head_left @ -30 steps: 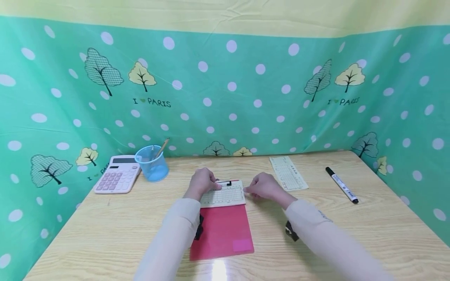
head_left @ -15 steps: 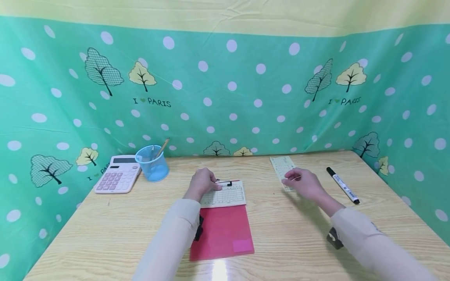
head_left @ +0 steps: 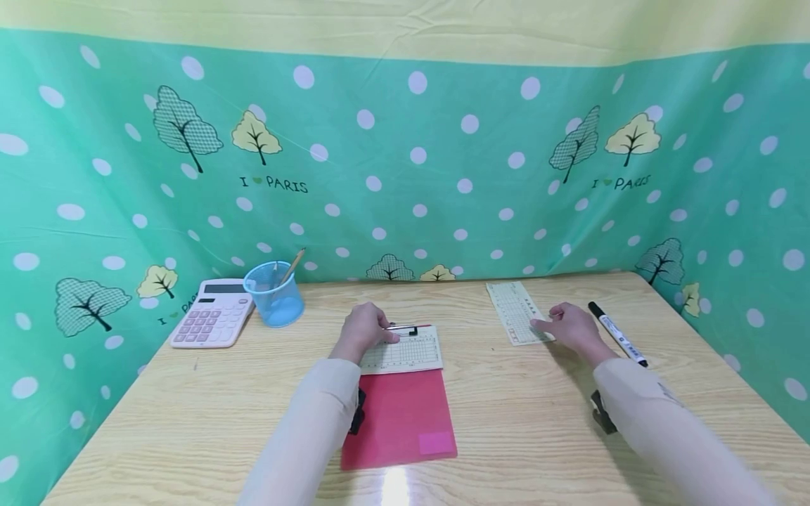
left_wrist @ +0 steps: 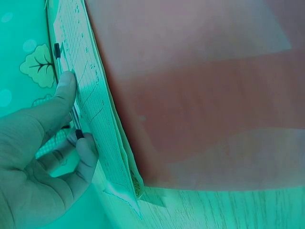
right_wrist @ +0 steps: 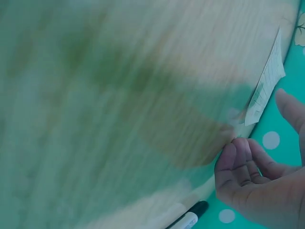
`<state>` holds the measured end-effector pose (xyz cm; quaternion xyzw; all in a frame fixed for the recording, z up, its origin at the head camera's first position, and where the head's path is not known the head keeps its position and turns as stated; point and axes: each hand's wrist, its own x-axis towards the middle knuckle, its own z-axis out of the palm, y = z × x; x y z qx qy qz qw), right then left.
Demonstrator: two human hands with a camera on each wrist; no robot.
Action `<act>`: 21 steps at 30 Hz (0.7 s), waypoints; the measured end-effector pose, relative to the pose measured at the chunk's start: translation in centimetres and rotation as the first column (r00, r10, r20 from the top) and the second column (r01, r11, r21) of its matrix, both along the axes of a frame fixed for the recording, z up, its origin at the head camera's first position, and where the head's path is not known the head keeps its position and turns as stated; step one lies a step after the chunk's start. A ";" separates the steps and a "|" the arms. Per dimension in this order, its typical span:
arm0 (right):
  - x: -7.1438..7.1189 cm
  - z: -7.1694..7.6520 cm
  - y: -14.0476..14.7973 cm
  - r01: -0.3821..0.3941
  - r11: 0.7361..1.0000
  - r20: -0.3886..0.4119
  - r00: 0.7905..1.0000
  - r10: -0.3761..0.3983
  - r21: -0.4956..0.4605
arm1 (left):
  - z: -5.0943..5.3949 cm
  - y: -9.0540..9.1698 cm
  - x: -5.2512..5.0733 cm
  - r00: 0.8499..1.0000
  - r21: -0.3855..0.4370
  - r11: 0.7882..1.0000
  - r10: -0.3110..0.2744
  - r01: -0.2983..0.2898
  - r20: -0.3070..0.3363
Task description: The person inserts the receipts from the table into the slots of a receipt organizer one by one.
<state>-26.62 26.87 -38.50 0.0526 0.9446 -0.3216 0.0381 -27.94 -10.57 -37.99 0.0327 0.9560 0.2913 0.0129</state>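
A red clipboard (head_left: 401, 411) lies flat on the table with printed slips (head_left: 411, 351) at its top end. My left hand (head_left: 363, 330) pinches the metal clip (left_wrist: 75, 119) there, thumb on its front and fingers behind. Farther right lies a loose printed slip (head_left: 515, 309). My right hand (head_left: 572, 329) is at this slip's lower right corner, thumb and fingers spread apart. In the right wrist view the thumb is beside the slip (right_wrist: 266, 83) and the fingertips rest near the table surface.
A black-and-white marker (head_left: 616, 334) lies right of my right hand. At the back left are a pink calculator (head_left: 211, 314) and a blue mesh pen cup (head_left: 278, 302) holding pencils. A patterned green cloth (head_left: 418, 183) hangs behind the wooden table (head_left: 190, 422).
My right hand has left the clipped slips' right edge and moved right to the loose slip, drifting slightly farther right across it. The left hand has stayed on the clip.
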 end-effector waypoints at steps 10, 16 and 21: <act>-1.0 0.5 -0.6 -0.001 0.990 0.041 0.999 -0.005 0.142 | 0.0 0.1 -0.1 1.000 -0.009 1.000 0.004 -0.004 0.004; -1.3 0.6 -1.1 -0.007 0.987 0.072 0.997 -0.005 0.159 | 0.0 0.1 0.0 1.000 -0.007 1.000 -0.001 0.001 0.000; -1.1 0.5 -1.2 0.006 0.990 0.097 0.995 -0.020 0.142 | 0.1 0.1 0.1 1.000 -0.004 1.000 0.003 -0.003 0.005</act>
